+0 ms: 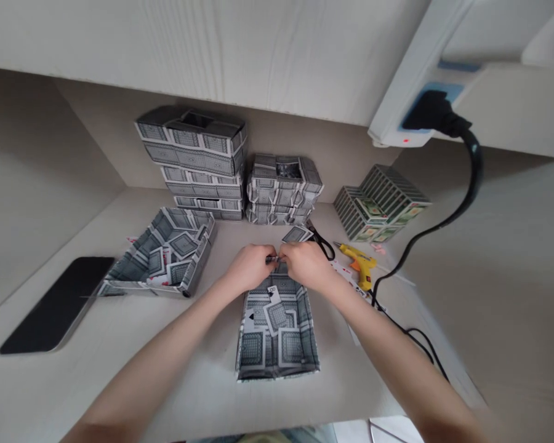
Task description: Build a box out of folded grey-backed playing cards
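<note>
A long open box built of grey-backed playing cards (277,372) stands on the desk between my forearms, with several loose cards (277,317) inside it. Over its far end my left hand (253,266) and my right hand (305,266) meet, fingers closed. A narrow patterned strip that looks like a playing card (272,259) shows between the fingertips; the fingers hide most of it and the box's far rim. Just beyond my right hand another card (297,234) shows its back, close to black-handled scissors (323,243).
Left stand a second open card box (198,261) with loose cards and a black phone (58,304). Stacked card boxes (194,154) (284,187) line the back. Right are a yellow glue gun (360,264), its black cable (443,227), green-striped boxes (383,200) and a power strip (415,117) overhead.
</note>
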### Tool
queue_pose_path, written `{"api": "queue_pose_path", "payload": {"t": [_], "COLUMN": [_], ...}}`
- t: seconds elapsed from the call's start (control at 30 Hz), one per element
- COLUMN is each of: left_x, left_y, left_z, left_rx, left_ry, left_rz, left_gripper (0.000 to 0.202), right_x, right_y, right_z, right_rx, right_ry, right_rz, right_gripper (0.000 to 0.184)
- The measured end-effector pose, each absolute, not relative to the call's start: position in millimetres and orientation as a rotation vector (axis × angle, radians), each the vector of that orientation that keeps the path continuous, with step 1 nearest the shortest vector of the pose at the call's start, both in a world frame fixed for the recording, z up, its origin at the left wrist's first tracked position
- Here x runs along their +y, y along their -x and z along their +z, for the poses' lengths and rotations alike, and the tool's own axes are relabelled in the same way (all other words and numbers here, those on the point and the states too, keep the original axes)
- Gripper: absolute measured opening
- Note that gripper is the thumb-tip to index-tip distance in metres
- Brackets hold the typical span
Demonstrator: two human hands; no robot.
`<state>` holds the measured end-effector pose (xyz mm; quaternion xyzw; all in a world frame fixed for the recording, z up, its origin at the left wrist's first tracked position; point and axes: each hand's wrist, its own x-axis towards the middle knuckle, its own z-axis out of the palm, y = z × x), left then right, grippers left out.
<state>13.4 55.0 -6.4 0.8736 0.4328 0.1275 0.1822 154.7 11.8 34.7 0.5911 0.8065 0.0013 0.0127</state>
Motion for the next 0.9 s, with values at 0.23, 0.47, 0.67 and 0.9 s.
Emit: {"api": "queue_pose_path", "payload": {"t": [0.23, 0.47, 0.67, 0.9], "left_x": [53, 49, 48, 47], "left_y": [-15, -18, -20, -21], "left_z": [-6, -2, -1, -2], "left_rx": [1.218, 1.299, 1.301, 1.331], "left_ry": [-2.474, -2.472, -2.489, -2.476], "left_rz": [0.344, 0.3, 0.288, 0.287], "left_gripper": [0.021, 0.024, 0.027, 0.027], "right_x": [9, 8, 12, 19], "right_y": [-153, -147, -141, -135], "right_z": [32, 34, 42, 44], "right_rx": [2.492, 2.447, 2.335, 2.293], "right_ry": [-1.91, -1.924, -1.972, -1.999], "right_rz": [0.047, 0.078, 0.065, 0.069], "right_gripper": [0.016, 0.018, 0.02, 0.02]}}
